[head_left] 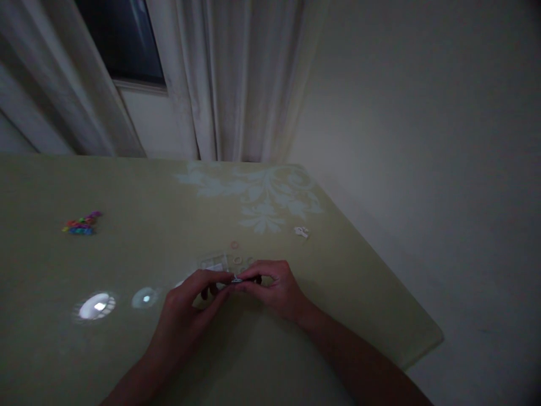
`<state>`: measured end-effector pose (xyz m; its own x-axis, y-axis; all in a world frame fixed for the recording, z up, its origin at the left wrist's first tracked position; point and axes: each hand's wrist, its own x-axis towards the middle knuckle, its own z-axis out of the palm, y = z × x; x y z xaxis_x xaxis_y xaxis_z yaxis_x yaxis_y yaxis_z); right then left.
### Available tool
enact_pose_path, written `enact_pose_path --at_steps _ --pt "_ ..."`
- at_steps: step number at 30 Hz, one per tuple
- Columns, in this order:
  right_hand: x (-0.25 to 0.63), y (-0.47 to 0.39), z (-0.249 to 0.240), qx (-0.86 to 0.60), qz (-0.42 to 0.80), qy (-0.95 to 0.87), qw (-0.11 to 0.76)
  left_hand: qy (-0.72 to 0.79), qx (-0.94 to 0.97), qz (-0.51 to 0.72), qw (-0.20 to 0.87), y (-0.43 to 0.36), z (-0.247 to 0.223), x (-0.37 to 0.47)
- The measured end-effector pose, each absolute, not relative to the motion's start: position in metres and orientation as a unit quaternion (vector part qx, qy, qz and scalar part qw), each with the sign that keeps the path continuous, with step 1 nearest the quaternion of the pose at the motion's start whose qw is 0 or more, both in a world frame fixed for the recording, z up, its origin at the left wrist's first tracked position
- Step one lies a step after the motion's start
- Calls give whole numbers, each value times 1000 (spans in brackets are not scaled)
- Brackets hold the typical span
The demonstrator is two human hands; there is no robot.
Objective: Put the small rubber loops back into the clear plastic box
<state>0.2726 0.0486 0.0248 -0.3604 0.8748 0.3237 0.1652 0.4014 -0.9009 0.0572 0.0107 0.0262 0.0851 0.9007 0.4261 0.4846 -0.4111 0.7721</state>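
My left hand (190,299) and my right hand (276,287) meet low in the middle of the view, above the table. Thumb and fingers of each are pinched together at a small pale piece (237,279) held between them. Its kind is too small and dim to make out, and the fingertips cover part of it. Just beyond my left fingers lies a clear plastic case (214,260), partly hidden by that hand. Beside the case are several small rings, among them a pinkish ring (235,241) and a whitish ring (237,257).
A heap of small bright-coloured pieces (82,230) lies at the left of the table (139,349). Small white pieces (301,232) lie to the right, near the slanting edge. Curtains (236,79) hang behind the table, and a wall (422,141) stands at the right.
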Motion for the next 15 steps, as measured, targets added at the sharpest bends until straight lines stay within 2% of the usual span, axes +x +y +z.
enact_pose_path --at_steps 15 --pt "271 44 22 -339 365 -756 425 467 721 480 180 10 24 58"
